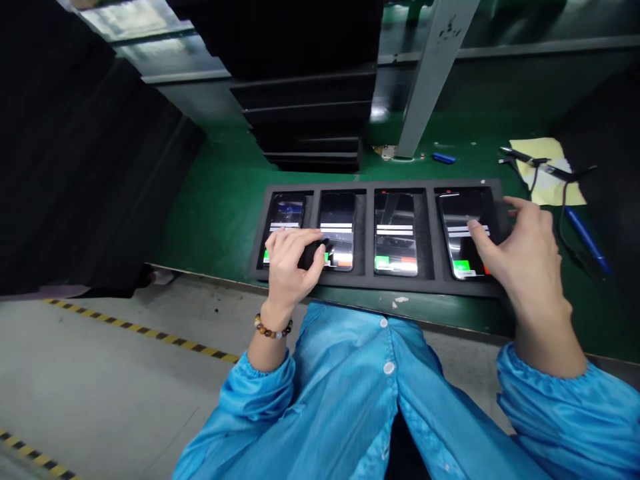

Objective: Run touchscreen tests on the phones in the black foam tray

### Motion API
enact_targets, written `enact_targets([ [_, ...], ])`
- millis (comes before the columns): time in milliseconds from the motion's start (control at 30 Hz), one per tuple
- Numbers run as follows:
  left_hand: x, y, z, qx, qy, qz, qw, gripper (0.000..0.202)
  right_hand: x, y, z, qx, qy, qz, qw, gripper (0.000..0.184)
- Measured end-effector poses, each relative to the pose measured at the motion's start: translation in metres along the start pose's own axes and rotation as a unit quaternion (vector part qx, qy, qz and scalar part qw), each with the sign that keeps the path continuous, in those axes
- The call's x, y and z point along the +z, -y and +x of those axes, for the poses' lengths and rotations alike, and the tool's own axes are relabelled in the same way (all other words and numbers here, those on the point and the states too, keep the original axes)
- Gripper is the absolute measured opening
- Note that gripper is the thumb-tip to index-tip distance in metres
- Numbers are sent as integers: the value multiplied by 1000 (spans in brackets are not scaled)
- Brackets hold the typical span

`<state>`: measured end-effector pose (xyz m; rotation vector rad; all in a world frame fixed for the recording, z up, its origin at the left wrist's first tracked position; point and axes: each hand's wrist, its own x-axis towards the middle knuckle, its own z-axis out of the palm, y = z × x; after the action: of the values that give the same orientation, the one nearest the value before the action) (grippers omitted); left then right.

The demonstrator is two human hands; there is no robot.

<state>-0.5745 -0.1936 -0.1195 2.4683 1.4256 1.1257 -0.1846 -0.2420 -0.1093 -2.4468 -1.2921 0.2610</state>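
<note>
Your blue smock (370,400) fills the near edge of the view at 6 o'clock, sleeves gathered at both wrists. A beaded bracelet (273,329) sits on your left wrist.

Your left hand (290,263) rests on the black foam tray (430,283) at its 9 o'clock end — fingers curled loosely, lying across the rib between the first phone (285,217) and the second phone (338,223); whether they grip anything cannot be told. Your right hand (520,250) lies at the tray's 3 o'clock end, fingers spread and relaxed, the index fingertip touching the screen of the fourth phone (457,233). The third phone (395,230) lies untouched between your hands.

Each phone lies face up in its own pocket, screen lit, with a green block at its near edge.

The tray sits on a green bench (225,200). At 2 o'clock of the tray lie a yellow paper (545,150) and a blue pen (587,240); at 12 o'clock stands a stack of black trays (310,127).
</note>
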Motion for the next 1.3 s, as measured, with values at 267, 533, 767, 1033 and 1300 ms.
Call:
enact_targets([
  [267, 0, -1, 0, -3, -9, 0, 1000, 14, 0, -1, -27, -96, 65, -30, 993, 118],
  [533, 1, 1, -1, -24, -15, 5, 1000, 14, -4, 3, -13, -24, 32, 9, 999, 112],
  [767, 2, 0, -2, -41, -8, 0, 999, 15, -11, -25, -7, -29, 54, 85, 994, 112],
  [1033, -7, 1, -2, -52, 4, -8, 999, 15, -2, -33, -22, -148, 63, 64, 985, 120],
  [1300, -30, 24, -19, -59, -18, 27, 998, 16, 22, 33, -78, -481, 27, 17, 876, 46],
])
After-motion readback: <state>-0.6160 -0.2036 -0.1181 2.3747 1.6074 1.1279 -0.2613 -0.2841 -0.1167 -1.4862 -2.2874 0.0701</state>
